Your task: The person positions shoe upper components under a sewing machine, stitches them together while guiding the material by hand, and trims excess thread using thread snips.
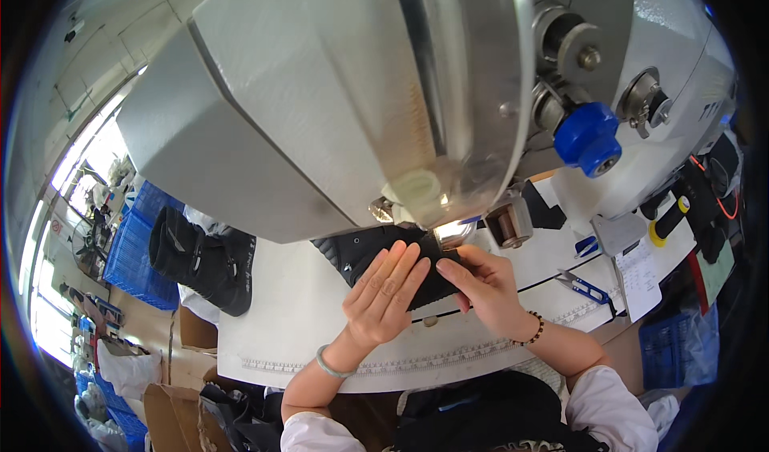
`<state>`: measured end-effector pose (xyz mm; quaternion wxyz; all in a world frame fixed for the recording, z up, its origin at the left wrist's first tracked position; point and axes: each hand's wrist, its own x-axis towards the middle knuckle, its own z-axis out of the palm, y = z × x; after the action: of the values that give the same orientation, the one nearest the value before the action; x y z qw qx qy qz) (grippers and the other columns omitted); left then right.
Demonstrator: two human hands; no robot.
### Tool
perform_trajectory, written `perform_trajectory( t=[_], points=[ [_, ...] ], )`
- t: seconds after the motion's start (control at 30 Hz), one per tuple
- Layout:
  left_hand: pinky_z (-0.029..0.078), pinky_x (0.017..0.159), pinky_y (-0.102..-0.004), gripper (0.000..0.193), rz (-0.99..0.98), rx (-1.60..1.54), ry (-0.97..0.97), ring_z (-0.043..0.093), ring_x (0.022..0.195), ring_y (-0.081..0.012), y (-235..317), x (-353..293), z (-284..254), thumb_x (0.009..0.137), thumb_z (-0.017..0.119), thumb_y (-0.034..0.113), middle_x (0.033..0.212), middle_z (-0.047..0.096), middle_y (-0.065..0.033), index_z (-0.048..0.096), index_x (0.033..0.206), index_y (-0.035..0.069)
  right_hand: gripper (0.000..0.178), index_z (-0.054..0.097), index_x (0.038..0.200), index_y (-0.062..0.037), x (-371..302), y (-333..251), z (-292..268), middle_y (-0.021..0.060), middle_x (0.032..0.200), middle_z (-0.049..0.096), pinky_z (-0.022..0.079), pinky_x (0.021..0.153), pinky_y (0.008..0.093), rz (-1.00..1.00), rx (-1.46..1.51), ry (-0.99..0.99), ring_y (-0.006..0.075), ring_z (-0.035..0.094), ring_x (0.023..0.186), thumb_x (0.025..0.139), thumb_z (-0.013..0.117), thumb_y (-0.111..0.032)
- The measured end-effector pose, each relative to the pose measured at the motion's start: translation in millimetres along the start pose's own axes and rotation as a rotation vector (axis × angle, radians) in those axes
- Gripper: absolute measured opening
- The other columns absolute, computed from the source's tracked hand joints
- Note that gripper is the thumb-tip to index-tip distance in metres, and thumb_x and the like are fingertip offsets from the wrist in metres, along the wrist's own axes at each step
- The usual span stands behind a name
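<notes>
A black fabric piece [351, 250] with a padded, stitched look lies on the white table under the head of a grey sewing machine [312, 92]. My left hand [384, 296] rests flat on it, fingers stretched out and side by side. Close beside it, my right hand [487, 290] pinches the piece's right edge between thumb and bent fingers. A small lamp glow lights the spot just beyond my fingertips. The machine's head hides the far part of the fabric, and the needle cannot be made out.
A black boot [200, 260] stands at the table's left end, near blue crates [140, 248]. To the right lie blue-handled thread snips [585, 287], a paper sheet [638, 278] and a yellow-ended thread spool [670, 221]. A ruler strip [320, 367] follows the table's near edge.
</notes>
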<state>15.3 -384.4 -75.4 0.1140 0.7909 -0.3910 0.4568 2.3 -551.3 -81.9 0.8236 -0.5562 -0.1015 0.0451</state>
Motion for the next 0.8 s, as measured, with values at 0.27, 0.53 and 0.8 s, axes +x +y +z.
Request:
perform_trajectory(
  t=[0.27,0.53,0.8],
  points=[
    [0.050,0.086,-0.0352,0.037,-0.043,0.008,-0.036,0.061,0.099,-0.0271,0.3,2.6,0.0,0.064,0.050,-0.006,0.100,0.064,-0.0151,0.065,0.098,-0.001,0.018,0.059,0.081,-0.0021,0.9,-9.0,-3.7,-0.0029,0.058,0.050,0.027,0.036,0.0176,0.082,0.049,0.018,0.0010,0.039,0.041,0.086,0.061,-0.019],
    [0.050,0.086,-0.0352,0.039,-0.018,-0.011,0.019,0.061,0.099,-0.0269,-2.2,3.5,2.2,0.064,0.049,-0.007,0.099,0.064,-0.0149,0.064,0.099,-0.001,0.021,0.059,0.078,-0.0005,3.7,-12.8,-2.5,-0.0021,0.053,0.050,0.029,0.035,0.0178,0.027,-0.042,0.022,0.0015,0.039,0.038,0.084,0.064,-0.020],
    [0.052,0.084,-0.0360,0.042,-0.060,-0.008,0.046,0.061,0.097,-0.0263,-8.2,6.7,10.4,0.062,0.052,-0.009,0.100,0.063,-0.0113,0.064,0.101,0.002,0.024,0.060,0.078,0.0000,3.9,-26.0,-14.9,0.0004,0.056,0.055,0.033,0.036,0.0183,-0.067,-0.263,0.008,0.0021,0.043,0.039,0.087,0.059,-0.022]
  ],
)
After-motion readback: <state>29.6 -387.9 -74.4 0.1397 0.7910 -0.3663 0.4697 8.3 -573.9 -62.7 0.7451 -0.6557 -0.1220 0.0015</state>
